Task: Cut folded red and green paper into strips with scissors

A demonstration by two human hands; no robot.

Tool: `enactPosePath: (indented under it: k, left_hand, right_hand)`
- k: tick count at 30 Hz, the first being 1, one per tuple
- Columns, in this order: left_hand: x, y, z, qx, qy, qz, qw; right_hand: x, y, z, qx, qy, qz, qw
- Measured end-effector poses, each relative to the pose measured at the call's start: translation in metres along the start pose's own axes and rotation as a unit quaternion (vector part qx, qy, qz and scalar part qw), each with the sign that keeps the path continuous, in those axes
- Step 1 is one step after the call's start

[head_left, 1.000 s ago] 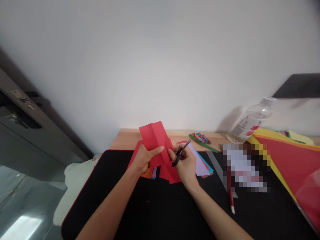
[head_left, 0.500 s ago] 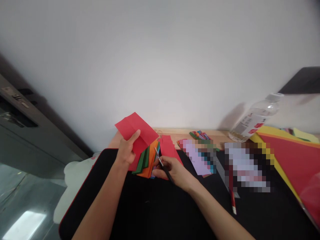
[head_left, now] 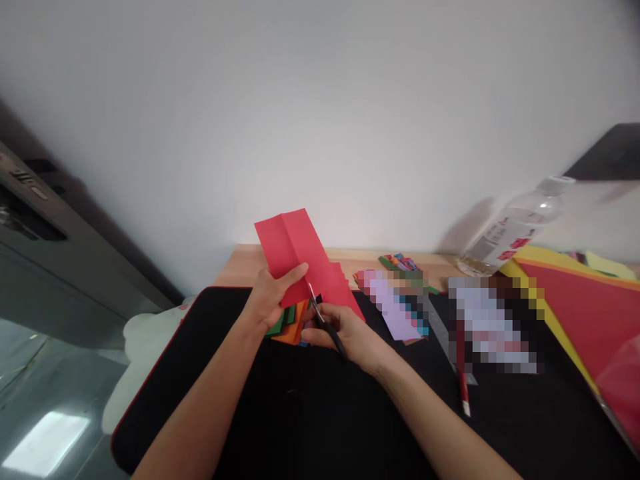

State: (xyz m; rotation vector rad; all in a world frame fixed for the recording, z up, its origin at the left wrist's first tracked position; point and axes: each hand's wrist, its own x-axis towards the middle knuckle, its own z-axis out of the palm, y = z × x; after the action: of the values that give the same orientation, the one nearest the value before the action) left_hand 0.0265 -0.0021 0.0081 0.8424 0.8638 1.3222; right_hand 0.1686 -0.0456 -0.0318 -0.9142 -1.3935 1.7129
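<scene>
A creased sheet of red paper (head_left: 295, 240) is pinched in my left hand (head_left: 273, 297), thumb on its face, held up above the mat. My right hand (head_left: 340, 330) is closed round black-handled scissors (head_left: 323, 320), whose blades point up at the lower edge of the red paper. Whether the blades have the paper between them I cannot tell. Below my hands lie green folded papers (head_left: 280, 323) and orange ones (head_left: 293, 332), partly covered. More red paper pieces (head_left: 345, 297) lie just behind my right hand.
A black mat (head_left: 280, 420) covers the wooden table (head_left: 237, 263). To the right lie lilac paper strips (head_left: 393, 313), a clear ruler (head_left: 443, 330) and a red pencil (head_left: 464, 390). A tilted plastic bottle (head_left: 517, 227) stands near large coloured sheets (head_left: 585, 320). A wall rises behind.
My left hand has moved right with the red paper, turning it more upright and bringing its lower edge to the scissors' blades. The right hand has barely moved.
</scene>
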Motion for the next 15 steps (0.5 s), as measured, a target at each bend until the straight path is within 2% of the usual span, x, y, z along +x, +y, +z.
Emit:
enactPosePath:
  k: [7,15]
  left_hand:
    - [0.0004,-0.0016,-0.0002,0.038,0.04,0.029,0.998]
    - [-0.0007,-0.0012,-0.0022,0.077,0.04,0.042,0.995]
  right_hand:
    - [-0.0006,-0.0044,0.0033,0.043,0.014,0.012,0.999]
    - [-0.0009,-0.0021,0.0013,0.028,0.005,0.03,0.999]
